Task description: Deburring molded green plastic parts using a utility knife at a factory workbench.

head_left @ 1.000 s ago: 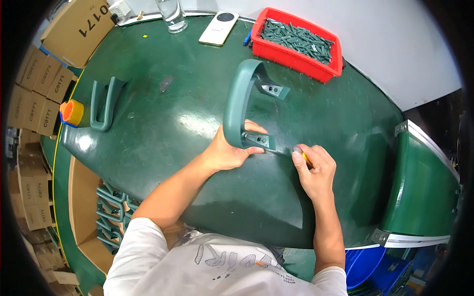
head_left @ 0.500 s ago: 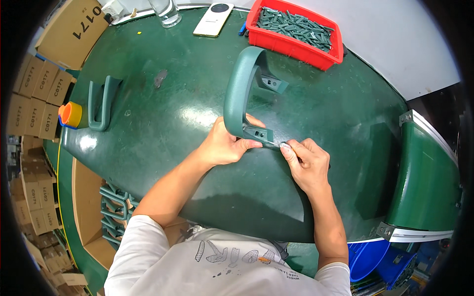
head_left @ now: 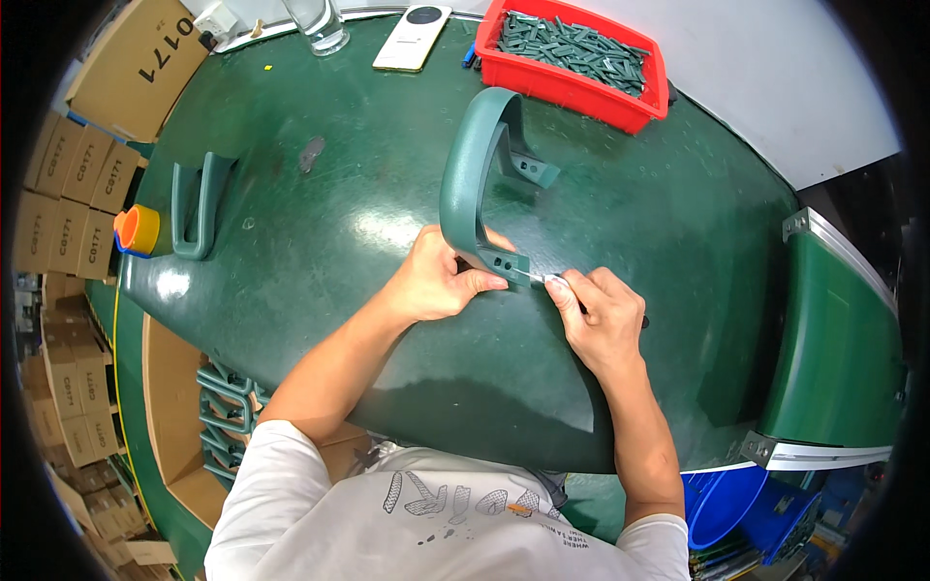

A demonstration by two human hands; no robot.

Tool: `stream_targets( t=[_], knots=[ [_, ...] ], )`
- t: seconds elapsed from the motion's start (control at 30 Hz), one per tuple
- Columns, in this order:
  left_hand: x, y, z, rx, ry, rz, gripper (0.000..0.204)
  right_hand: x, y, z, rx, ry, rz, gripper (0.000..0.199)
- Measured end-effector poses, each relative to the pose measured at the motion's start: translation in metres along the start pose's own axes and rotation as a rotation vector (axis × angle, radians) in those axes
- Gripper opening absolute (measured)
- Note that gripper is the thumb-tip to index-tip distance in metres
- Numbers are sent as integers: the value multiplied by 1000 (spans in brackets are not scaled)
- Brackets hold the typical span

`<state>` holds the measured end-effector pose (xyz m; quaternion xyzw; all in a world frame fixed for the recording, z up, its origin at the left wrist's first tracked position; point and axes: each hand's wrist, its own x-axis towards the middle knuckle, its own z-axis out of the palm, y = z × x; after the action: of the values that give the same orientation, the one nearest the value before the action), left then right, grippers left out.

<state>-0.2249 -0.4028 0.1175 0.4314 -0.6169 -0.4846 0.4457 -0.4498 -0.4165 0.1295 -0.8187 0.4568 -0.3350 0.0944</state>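
Note:
A dark green, U-shaped handle stands on its side over the table, its curved grip up and its two flat feet with small holes facing right. My left hand is closed round its near foot, the thumb along the lower edge. In my right hand is a slim tool with a thin metal tip. That tip lies at the end of the near foot, seemingly touching it. A dark end of the tool sticks out beyond the right palm; the fingers hide the rest of it.
Another green handle lies at the left beside rolls of tape. A red bin of small green strips, a phone and a glass stand at the back. More handles fill a carton at the lower left.
The handle and both hands sit very slightly further left, as the view itself shifts a little. More of the tool's thin tip shows at the near foot. Both grips stay the same.

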Motion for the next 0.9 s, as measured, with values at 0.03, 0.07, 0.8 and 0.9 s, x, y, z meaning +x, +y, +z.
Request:
stream_targets(
  t=[0.03,0.07,0.8,0.9],
  knots=[
    [0,-1,0,27,-9,2,32,0,0,0,-8,-7,4,20],
    [0,-1,0,14,-7,-3,32,0,0,0,-4,-1,1,20],
    [6,-3,1,-395,163,68,39,2,9,-9,228,21,-52,21],
    [6,-11,-5,-359,129,198,43,3,6,-16,311,-31,-32,22]
  ],
)
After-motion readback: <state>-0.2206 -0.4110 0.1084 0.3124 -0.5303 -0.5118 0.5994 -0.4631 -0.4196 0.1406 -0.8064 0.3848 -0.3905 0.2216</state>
